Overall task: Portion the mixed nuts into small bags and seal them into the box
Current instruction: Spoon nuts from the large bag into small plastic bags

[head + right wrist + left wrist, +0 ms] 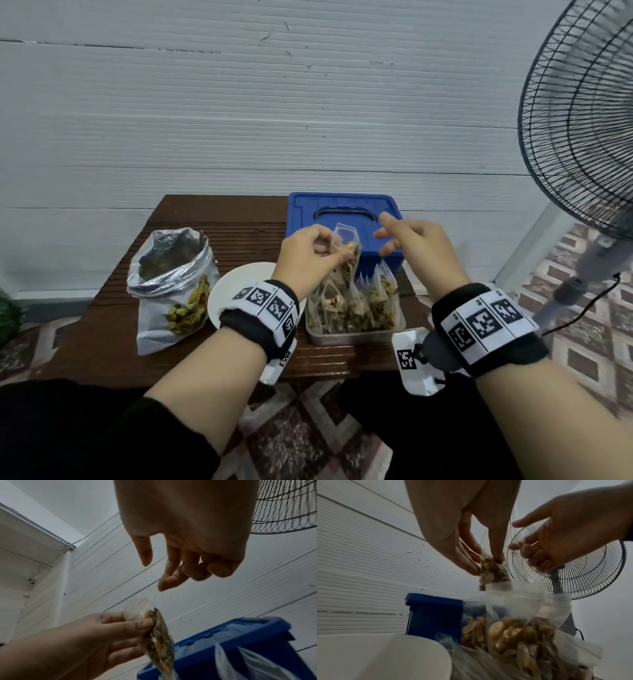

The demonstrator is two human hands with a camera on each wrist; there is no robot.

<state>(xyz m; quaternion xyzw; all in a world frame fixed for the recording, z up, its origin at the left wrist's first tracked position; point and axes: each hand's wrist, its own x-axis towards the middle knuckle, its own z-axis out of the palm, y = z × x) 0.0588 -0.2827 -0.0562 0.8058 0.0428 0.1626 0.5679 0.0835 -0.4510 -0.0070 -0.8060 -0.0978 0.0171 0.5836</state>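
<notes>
My left hand (313,251) pinches a small clear bag of mixed nuts (347,253) and holds it up above the tray, its top still gaping. The same small bag (159,635) hangs from my thumb and fingers (469,566) in both wrist views. My right hand (400,234) hovers just right of the bag's mouth, fingers loosely curled, holding nothing (180,572). Several filled small bags (356,305) stand in a metal tray (346,337). A blue box (342,212) with its lid on sits behind them. The big foil nut bag (171,274) stands open at the left.
A white plate (236,287) lies between the foil bag and the tray on the small brown table (219,226). A standing fan (582,137) is close on the right, its cable on the tiled floor. A white wall runs behind the table.
</notes>
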